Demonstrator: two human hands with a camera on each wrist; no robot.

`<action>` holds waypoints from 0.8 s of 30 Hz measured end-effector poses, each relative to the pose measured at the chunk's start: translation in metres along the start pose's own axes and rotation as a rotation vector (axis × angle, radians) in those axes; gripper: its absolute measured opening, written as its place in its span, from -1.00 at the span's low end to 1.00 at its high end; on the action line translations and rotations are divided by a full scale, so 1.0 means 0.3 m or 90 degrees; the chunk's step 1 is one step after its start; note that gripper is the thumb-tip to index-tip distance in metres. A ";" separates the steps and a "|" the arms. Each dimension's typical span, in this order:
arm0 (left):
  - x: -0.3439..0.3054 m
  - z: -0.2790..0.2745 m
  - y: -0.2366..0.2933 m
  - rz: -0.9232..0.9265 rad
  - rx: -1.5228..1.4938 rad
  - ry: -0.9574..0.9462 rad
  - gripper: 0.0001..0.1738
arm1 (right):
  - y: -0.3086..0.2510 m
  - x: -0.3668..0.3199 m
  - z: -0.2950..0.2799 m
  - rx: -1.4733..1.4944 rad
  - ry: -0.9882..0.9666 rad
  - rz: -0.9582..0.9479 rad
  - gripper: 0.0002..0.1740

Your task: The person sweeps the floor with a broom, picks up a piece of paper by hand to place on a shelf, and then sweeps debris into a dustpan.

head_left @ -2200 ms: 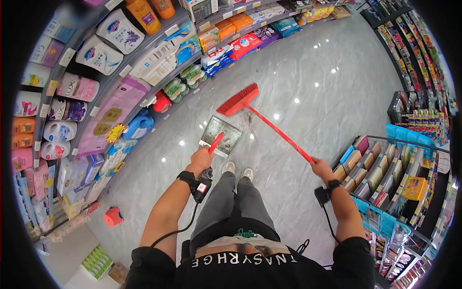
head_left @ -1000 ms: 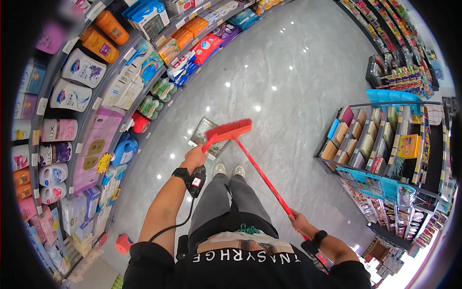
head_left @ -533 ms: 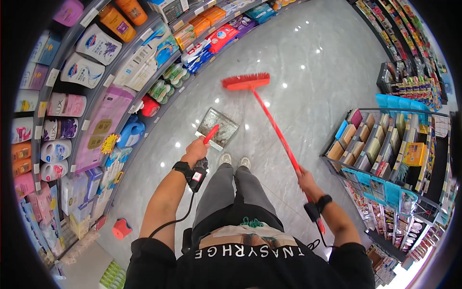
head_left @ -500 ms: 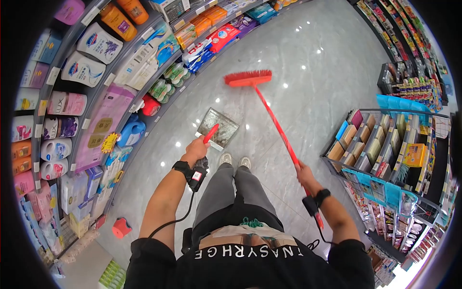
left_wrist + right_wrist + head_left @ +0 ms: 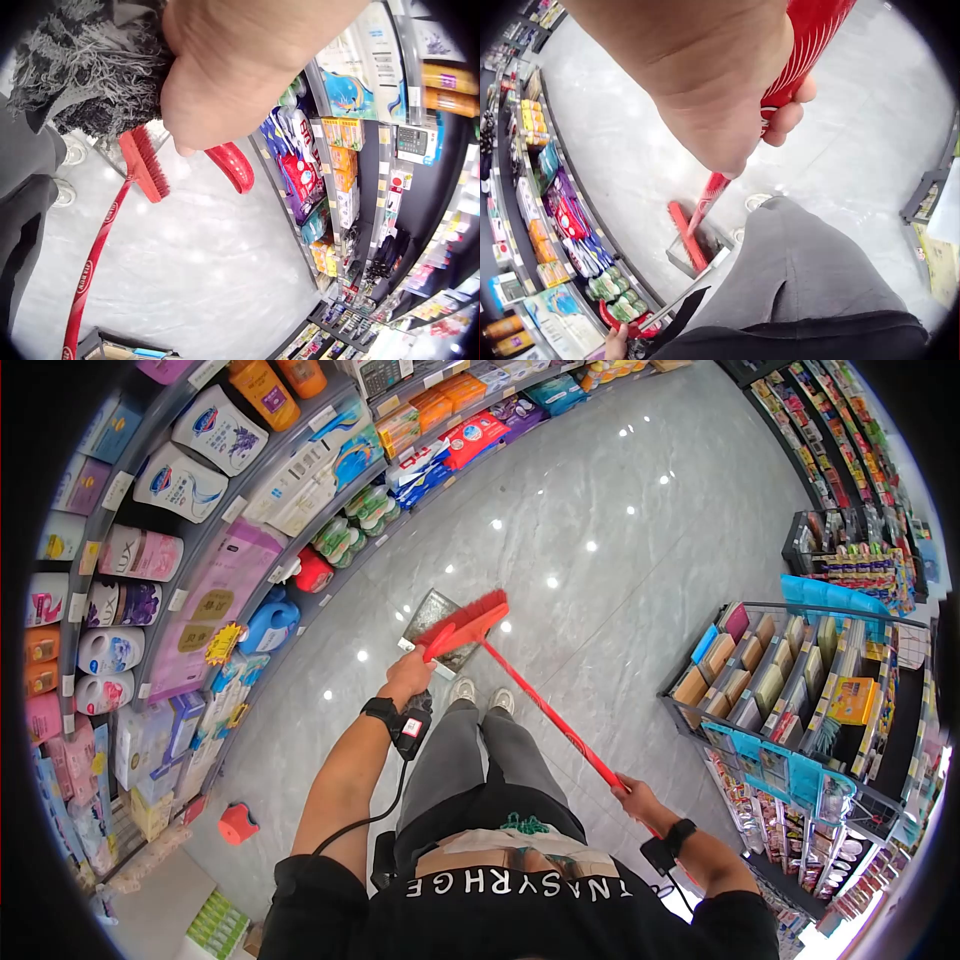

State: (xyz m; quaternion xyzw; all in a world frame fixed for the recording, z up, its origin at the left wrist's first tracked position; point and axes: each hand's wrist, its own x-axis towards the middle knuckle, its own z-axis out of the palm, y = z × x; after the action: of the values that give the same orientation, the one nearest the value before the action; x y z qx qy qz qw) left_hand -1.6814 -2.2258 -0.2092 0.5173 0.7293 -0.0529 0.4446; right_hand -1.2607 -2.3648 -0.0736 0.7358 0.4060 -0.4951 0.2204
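My left hand (image 5: 408,674) grips the red handle (image 5: 234,166) of a dustpan (image 5: 430,610), whose metal pan lies on the floor before the shoes. A grey shaggy cloth (image 5: 94,67) hangs beside that hand in the left wrist view. My right hand (image 5: 640,806) holds the red broom stick (image 5: 560,724), fingers curled round it in the right wrist view (image 5: 727,97). The red broom head (image 5: 470,624) is over the dustpan and hides part of it; whether its bristles touch the pan I cannot tell.
Shelves of bottles and packs (image 5: 225,605) curve along the left. A rack of notebooks (image 5: 790,670) stands at the right, with more shelves behind. A red object (image 5: 238,824) lies on the floor at lower left. Grey tiled floor (image 5: 600,590) stretches between the shelves.
The broom head has swung back toward me from the floor beyond the dustpan to over the pan. My right hand has moved lower in view; my left hand has hardly moved.
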 end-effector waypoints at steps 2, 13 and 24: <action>-0.003 0.003 -0.006 0.004 -0.001 0.021 -0.67 | -0.004 -0.070 -0.021 0.058 -0.043 0.063 -0.49; -0.056 -0.059 -0.023 -0.020 0.111 0.019 -0.65 | 0.072 0.049 -0.091 -0.184 0.203 0.128 -0.69; -0.052 -0.063 -0.027 0.010 0.163 -0.003 -0.65 | -0.055 0.204 0.018 -0.002 0.132 0.081 -0.67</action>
State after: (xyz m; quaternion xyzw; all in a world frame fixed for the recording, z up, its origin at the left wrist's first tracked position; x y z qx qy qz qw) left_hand -1.6979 -2.2304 -0.1899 0.5755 0.7116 -0.1434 0.3766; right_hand -1.2661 -2.3362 -0.1300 0.8069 0.3803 -0.4005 0.2094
